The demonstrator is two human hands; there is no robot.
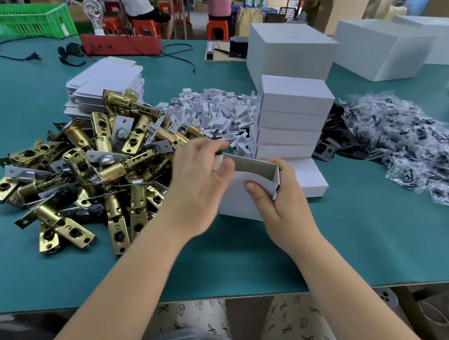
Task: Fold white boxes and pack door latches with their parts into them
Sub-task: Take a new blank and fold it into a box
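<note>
White card box (pixel 240 194), half folded, sits between both hands: right hand (pixel 282 197) grips its right wall, left hand (pixel 199 176) holds its left end. Latches (pixel 87 166) lie left of the left hand.

The box (pixel 246 187) is matt white card, grey inside. The latches (pixel 87 166) are glossy brass-toned metal with dull silver plates. The bags (pixel 409 144) are shiny clear plastic. The surface (pixel 345 243) is smooth matt teal.
</note>
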